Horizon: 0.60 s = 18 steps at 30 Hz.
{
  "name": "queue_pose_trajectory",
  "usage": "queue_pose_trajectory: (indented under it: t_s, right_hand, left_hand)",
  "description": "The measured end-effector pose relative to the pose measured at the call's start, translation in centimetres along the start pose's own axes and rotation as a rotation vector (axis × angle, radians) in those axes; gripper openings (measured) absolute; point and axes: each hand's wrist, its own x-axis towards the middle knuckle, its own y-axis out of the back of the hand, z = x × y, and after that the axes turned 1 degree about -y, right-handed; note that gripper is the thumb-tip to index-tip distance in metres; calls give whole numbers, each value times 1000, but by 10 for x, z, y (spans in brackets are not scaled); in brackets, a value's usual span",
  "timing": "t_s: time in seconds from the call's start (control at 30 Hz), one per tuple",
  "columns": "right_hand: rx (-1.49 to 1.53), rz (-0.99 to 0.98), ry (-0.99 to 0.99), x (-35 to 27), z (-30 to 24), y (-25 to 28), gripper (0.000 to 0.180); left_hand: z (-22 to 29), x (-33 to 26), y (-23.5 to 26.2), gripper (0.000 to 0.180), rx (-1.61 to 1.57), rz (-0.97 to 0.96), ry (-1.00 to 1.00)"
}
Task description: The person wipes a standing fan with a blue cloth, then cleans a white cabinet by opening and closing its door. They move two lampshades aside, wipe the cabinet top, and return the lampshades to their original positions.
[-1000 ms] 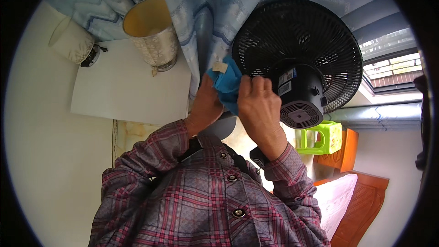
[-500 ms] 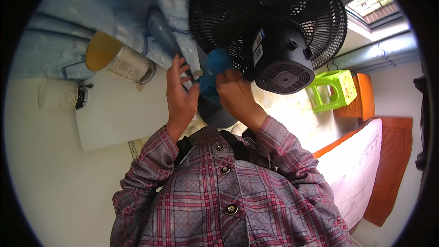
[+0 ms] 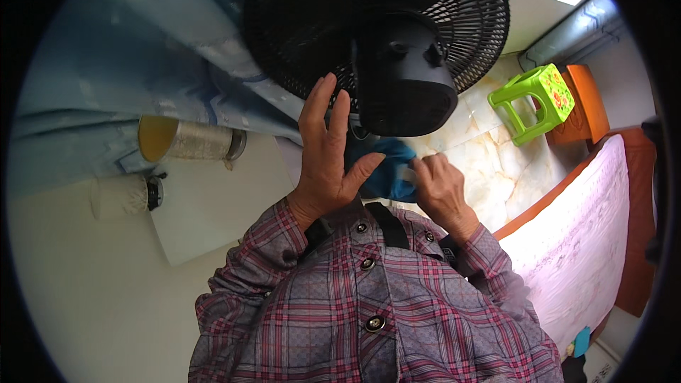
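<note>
Blue cloth (image 3: 390,169), one: bunched, lying in view just below a black fan (image 3: 401,74). Right hand (image 3: 441,188): fingers curled tight, gripping the cloth's right edge. Left hand (image 3: 323,167): fingers extended, thumb spread wide; contact with the fan cannot be told. White tabletop (image 3: 213,209), left: bears a patterned lamp (image 3: 204,142). Green stool (image 3: 557,92), right: on pale tiled floor (image 3: 489,145), near a bed (image 3: 567,241).

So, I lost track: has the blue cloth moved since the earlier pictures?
Yes: against the fan motor, the cloth has gone from its left to below it in view.
</note>
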Motion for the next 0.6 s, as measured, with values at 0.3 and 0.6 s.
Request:
queue_pose_trajectory:
  t_s: [0.3,0.6]
  right_hand:
    - [135,368,-425,2,49,23,26]
    - [-10,296,-304,1,83,9,27]
  left_hand:
    - [2,23,-31,91,103,21,-84]
    - [1,33,-41,97,125,11,-89]
